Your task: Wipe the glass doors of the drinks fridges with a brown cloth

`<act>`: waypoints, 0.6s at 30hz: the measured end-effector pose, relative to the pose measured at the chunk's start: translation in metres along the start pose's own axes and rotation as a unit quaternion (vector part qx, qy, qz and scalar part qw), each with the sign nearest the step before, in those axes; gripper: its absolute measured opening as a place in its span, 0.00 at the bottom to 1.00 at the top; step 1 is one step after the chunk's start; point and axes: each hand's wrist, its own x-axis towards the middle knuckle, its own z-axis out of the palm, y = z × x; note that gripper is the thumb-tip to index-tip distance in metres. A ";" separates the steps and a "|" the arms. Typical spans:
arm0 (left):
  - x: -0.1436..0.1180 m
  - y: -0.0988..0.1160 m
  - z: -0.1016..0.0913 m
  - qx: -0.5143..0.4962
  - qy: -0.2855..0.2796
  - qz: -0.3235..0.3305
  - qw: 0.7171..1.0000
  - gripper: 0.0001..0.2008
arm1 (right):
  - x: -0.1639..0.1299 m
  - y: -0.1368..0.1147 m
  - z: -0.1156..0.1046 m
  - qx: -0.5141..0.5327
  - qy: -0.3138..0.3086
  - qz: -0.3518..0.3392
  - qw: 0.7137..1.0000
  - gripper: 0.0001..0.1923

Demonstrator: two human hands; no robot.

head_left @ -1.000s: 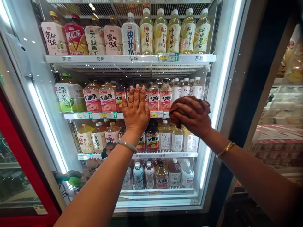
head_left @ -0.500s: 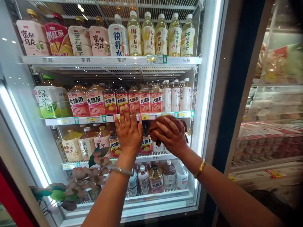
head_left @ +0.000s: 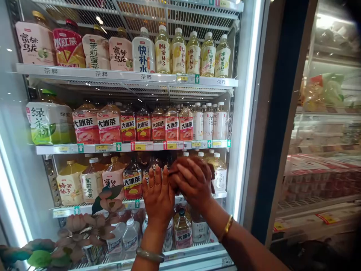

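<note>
- Head view, hidden or cut-off parts: the brown cloth (head_left: 180, 165) shows only as a bunched edge above and left of the right hand (head_left: 194, 184); the rest lies under the palm.
- Head view, hidden parts: both hands cover the middle bottles of the third shelf (head_left: 93, 207); the labels behind them cannot be read.
- Head view, cut-off parts: both forearms leave the picture at the bottom edge. The cooler door glass (head_left: 45, 177) is cut off at left and below.
- Head view, hard to make out: a reflection of pink flowers (head_left: 84, 226) lies over the lower left glass and blurs the bottles behind it. The goods in the neighbouring cabinet (head_left: 324, 165) at right are out of focus.
- Left hand (head_left: 158, 197): flat and fully open, fingers together and pointing up, palm against the glass. It holds nothing. A pale bangle (head_left: 150, 255) sits on the wrist.
- Right hand: fingers curled down over the cloth, pressing it to the glass, knuckles toward the camera. A gold bangle (head_left: 226, 227) sits on the wrist.
- Relative position: the two hands are touching or just beside each other; the right one is slightly higher.
- Cloth location: on the glass, in front of the third shelf, below the price rail (head_left: 169, 145) of the second shelf.
</note>
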 end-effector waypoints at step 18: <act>-0.015 0.006 0.007 -0.018 0.030 0.012 0.999 0.36 | -0.053 -0.010 -0.022 0.092 0.014 0.160 0.983 0.11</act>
